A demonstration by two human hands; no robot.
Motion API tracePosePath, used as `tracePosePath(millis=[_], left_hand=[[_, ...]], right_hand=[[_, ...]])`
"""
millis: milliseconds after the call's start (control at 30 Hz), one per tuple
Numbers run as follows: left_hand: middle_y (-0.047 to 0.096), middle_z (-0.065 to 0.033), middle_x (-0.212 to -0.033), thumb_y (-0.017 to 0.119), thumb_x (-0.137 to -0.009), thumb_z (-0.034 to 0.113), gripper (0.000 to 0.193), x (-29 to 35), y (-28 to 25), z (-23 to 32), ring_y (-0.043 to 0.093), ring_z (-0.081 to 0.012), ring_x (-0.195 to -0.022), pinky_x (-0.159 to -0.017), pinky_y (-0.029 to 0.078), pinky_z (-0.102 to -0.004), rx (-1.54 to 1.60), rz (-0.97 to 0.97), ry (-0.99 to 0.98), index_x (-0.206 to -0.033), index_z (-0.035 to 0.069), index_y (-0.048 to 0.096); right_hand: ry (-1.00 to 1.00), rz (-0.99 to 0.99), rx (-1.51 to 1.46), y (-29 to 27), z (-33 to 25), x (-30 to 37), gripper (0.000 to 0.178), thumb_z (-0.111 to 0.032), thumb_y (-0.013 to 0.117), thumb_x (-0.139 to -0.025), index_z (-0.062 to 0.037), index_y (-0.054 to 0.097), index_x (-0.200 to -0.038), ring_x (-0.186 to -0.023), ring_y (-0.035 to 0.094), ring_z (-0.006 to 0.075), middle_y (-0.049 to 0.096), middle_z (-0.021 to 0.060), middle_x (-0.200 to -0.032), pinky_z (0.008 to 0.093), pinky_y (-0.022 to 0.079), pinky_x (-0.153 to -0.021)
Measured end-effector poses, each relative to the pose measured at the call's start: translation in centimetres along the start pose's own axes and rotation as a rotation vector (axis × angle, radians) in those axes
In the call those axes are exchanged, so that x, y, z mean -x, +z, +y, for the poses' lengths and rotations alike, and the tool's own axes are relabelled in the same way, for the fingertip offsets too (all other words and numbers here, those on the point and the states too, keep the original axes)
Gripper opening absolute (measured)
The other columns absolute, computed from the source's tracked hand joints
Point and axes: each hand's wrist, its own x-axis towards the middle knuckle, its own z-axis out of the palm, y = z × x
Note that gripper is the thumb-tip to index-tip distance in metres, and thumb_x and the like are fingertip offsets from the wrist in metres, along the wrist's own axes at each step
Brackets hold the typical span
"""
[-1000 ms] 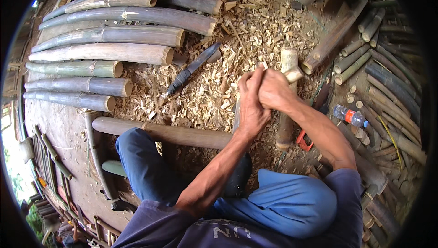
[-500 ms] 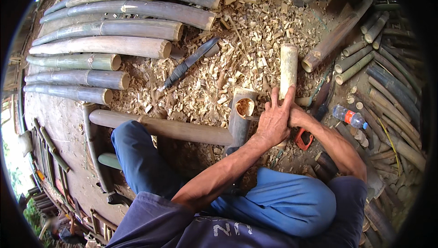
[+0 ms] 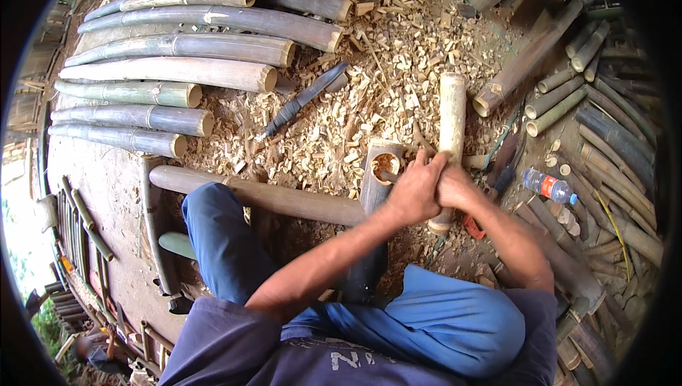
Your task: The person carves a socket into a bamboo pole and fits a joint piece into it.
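Head view: the left hand (image 3: 418, 190) overlaps the right hand (image 3: 455, 187), presumably for leverage; what the curled fingers grip cannot be determined. Left of the fingers, a dark rod (image 3: 387, 175) enters the bamboo post (image 3: 374, 194); pale bamboo (image 3: 452, 119) extends beyond them.

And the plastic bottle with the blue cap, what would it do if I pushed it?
The bottle would probably roll, since it's round and lying on its side. Its clear plastic looks thin, so it might squash if squeezed. Nearby bamboo poles may stop it rolling far.
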Motion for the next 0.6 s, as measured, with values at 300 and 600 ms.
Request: tracePosePath(millis=[300, 600], left_hand=[[0.042, -0.0294, -0.142, 0.084, -0.059, 0.004, 0.1, -0.3, 0.4, 2.0, 0.053, -0.0497, -0.125, -0.109, 0.048, -0.0501, 0.028, 0.081, -0.122, -0.149, 0.004, 0.041], [0.076, -0.0149, -0.092, 0.077, -0.046, 0.005, 0.067, -2.9, -3.2, -0.3, 0.07, -0.0308, -0.106, -0.086, 0.06, -0.0429, -0.294, -1.09, -0.015, -0.112, -0.001, 0.073]], right_hand=[[-0.224, -0.052, -0.225, 0.5, 4.9, -1.4, 0.039, -0.023, 0.074, -0.082, -0.0018, 0.066, -0.113, -0.099, 0.068, 0.0339, 0.071, 0.0217, -0.104, 0.0445, 0.055, -0.087], [0.124, 0.136, -0.642, 8.5, -2.9, -0.5, 0.037, -0.024, 0.072, -0.084, -0.0015, 0.065, -0.114, -0.099, 0.068, 0.0329, 0.071, 0.0204, -0.105, 0.0437, 0.055, -0.087]])
